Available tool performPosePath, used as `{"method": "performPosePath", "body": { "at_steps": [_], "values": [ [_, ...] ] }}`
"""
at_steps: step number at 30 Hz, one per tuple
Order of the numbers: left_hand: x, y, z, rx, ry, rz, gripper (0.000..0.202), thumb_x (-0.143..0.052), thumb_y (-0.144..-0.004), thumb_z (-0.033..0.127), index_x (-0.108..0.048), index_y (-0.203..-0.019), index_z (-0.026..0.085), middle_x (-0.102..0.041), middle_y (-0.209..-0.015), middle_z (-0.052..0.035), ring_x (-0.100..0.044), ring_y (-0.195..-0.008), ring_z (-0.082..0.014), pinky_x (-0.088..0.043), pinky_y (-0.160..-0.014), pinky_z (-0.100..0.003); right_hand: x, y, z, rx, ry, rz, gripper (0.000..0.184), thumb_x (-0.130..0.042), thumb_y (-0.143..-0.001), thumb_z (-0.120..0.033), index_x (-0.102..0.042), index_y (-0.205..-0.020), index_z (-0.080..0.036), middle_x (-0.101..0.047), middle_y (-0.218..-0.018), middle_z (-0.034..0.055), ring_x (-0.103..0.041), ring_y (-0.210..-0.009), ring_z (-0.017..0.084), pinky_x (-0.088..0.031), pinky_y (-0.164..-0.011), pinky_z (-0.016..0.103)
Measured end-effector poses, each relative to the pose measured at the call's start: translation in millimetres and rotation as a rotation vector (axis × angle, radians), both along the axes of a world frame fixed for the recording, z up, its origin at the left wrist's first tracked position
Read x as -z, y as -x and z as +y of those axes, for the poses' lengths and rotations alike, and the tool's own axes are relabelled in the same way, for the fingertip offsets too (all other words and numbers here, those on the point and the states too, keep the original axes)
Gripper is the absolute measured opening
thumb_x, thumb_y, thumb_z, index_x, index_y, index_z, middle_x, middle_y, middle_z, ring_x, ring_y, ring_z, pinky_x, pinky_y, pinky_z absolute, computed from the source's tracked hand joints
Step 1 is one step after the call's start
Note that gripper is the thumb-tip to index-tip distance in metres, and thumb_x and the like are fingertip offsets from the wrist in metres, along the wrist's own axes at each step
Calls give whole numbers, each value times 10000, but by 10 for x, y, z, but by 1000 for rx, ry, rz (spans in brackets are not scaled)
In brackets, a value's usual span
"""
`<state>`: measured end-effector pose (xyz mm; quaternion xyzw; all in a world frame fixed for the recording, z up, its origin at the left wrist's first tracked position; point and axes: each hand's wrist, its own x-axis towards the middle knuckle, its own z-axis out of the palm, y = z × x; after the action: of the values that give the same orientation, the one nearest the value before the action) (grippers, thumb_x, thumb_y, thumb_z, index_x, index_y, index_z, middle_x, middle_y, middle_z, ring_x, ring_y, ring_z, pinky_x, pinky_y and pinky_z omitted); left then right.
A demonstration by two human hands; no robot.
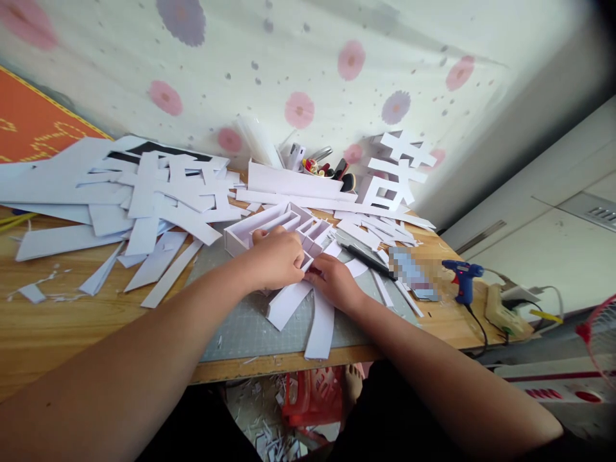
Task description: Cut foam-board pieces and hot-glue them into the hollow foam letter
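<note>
A white foam-board frame with upright walls and narrow compartments sits on the grey cutting mat. My left hand is over its near side, fingers curled in against the walls. Close beside it, my right hand is closed at the frame's near right corner; its fingertips are partly hidden. Two curved white strips, one a foam-board strip, stick out below the hands toward the table edge. Just beyond my right hand lies a black pen-like tool.
Cut white boards pile up at the left. A finished-looking white character stands at the back right. A blue glue gun, a phone and a power strip are at the right. Below is a red plastic stool.
</note>
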<state>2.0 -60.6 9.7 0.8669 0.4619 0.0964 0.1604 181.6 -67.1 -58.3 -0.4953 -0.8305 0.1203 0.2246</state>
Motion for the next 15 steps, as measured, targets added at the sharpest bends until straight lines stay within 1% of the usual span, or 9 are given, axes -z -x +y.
{"method": "performPosePath", "body": {
  "at_steps": [6, 10, 13, 15],
  "values": [
    [-6, -20, -10, -12, -8, 1, 188, -545, -676, 168, -496, -494, 161, -658, -943, -39, -462, -1003, -269, -238, -765, -432, 7, 1, 8, 5, -3, -20, 172, -650, -848, -206, -579, -696, -169, -562, -762, 18, -535, -732, 146, -407, -679, 256],
    [13, 3, 9, 4, -18, 6, 184, -543, -669, 169, -506, -489, 163, -656, -937, -41, -475, -975, -261, -248, -748, -423, 16, -13, 19, 1, -13, -10, 142, -659, -839, -220, -601, -722, -165, -573, -771, 21, -536, -743, 151, -403, -679, 267],
    [38, 42, 36, 48, -35, -15, 192, -567, -693, 227, -560, -508, 178, -654, -943, -32, -478, -988, -252, -249, -784, -432, 12, -59, 18, -26, 23, 86, 110, -699, -804, -256, -632, -822, -169, -597, -803, 22, -545, -727, 142, -424, -668, 266],
    [43, 64, 42, 95, -29, -36, 198, -606, -712, 295, -619, -540, 198, -650, -959, -25, -479, -1004, -249, -246, -828, -435, 4, -102, 10, -39, 68, 185, 148, -714, -778, -226, -645, -899, -179, -613, -834, 20, -565, -740, 137, -449, -684, 265]
  ]
}}
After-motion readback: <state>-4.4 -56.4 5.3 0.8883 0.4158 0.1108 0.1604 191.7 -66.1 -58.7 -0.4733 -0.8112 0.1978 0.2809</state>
